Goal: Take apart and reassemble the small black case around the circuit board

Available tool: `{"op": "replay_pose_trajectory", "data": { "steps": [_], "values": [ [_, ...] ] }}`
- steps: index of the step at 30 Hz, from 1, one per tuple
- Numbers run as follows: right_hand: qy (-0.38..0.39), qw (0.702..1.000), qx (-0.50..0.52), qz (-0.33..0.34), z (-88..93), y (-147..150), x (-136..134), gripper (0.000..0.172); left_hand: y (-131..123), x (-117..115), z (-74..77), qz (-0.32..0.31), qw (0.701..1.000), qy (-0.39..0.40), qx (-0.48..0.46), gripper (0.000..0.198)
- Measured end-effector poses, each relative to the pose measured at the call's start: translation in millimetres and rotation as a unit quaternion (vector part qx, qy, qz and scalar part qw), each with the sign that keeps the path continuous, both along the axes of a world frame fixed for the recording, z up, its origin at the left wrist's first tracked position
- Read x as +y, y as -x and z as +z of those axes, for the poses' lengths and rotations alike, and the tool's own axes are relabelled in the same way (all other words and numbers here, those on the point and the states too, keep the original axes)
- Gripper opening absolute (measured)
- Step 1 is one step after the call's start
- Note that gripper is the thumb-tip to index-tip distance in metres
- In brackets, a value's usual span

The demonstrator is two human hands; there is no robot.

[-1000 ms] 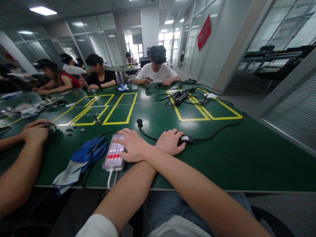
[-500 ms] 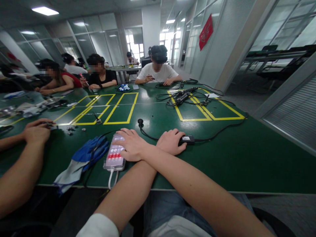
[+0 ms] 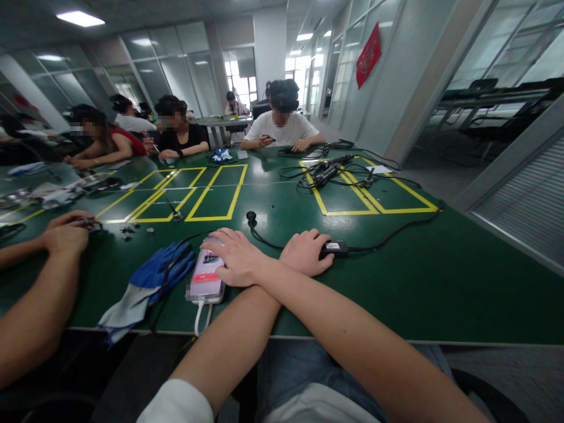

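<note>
My forearms are crossed, the right over the left. My right hand (image 3: 235, 255) is open, its fingers laid across the top of a phone (image 3: 205, 288) that lies on the table with its screen lit; the fingers cover part of the screen. A white cable (image 3: 197, 317) runs from the phone's lower end over the table edge. My left hand (image 3: 304, 254) rests palm down to the right, thumb and fingers closed round the end of a small black cable box (image 3: 337, 248) with a pale label. Its palm side is hidden.
A blue and grey glove (image 3: 152, 276) lies left of the phone. A round black plug-like piece (image 3: 251, 217) on a cable stands ahead. Black cables and tools (image 3: 326, 171) lie beyond on the green table (image 3: 396, 294). A neighbour's hands (image 3: 68, 232) work at left; other people sit across.
The phone's screen shows different content, with a picture and a red bar in place of rows of icons. My hands have hardly moved.
</note>
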State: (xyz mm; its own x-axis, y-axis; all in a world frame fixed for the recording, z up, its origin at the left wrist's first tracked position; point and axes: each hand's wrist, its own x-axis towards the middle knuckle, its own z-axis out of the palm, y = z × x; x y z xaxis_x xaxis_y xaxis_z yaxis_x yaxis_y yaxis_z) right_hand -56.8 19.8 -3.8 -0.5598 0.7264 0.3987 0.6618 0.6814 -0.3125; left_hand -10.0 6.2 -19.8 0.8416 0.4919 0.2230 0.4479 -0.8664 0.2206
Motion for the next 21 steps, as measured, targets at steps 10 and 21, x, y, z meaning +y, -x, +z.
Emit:
{"op": "replay_pose_trajectory", "data": {
  "steps": [10, 21],
  "values": [
    [-0.027, 0.997, 0.023, 0.075, 8.1, -9.2, -13.1, 0.042, -1.6, -2.3, -3.1, 0.005, 1.000, -0.022, 0.007, 0.040],
    [-0.020, 0.996, 0.002, 0.087, 9.9, -6.8, -17.9, 0.036, -1.2, -3.8, -2.0, 0.005, 1.000, -0.024, 0.011, 0.040]
  ]
}}
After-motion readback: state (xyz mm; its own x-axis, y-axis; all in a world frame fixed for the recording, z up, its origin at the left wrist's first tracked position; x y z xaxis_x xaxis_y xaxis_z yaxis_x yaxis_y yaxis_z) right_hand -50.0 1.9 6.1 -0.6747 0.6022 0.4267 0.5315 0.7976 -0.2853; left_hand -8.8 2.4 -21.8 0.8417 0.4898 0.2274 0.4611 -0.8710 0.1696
